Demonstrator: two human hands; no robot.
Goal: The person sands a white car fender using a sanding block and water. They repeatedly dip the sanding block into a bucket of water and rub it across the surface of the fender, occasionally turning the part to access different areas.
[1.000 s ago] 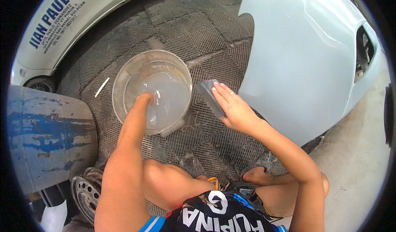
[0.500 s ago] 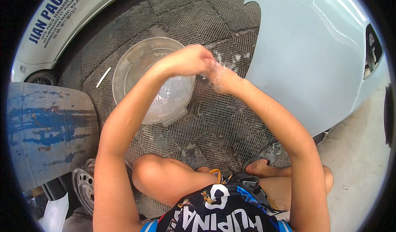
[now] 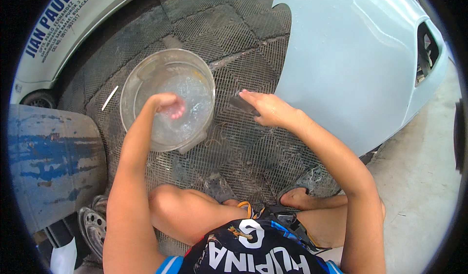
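Observation:
My left hand (image 3: 169, 103) is inside the round translucent bucket (image 3: 209, 89) over cloudy, splashed water, its fingers loosely curved and slightly blurred, with nothing visible in them. My right hand (image 3: 267, 108) grips a dark flat pad (image 3: 237, 102), its fingers stretched over the top. That hand is between the bucket and a large pale grey car bonnet panel (image 3: 351, 74) on the right, which has water droplets on it. The floor around the bucket is dark ribbed matting (image 3: 219, 20).
A white car (image 3: 58, 25) curves along the upper left. A blue weathered drum (image 3: 53, 162) and a steel wheel rim (image 3: 90, 227) are at the left. A thin white strip (image 3: 110, 98) lies beside the bucket. My bent legs and sandals fill the lower middle.
Half a second ago my left hand was over my right hand with water splashing; now it is lower and left, inside the bucket. My right hand still has the pad.

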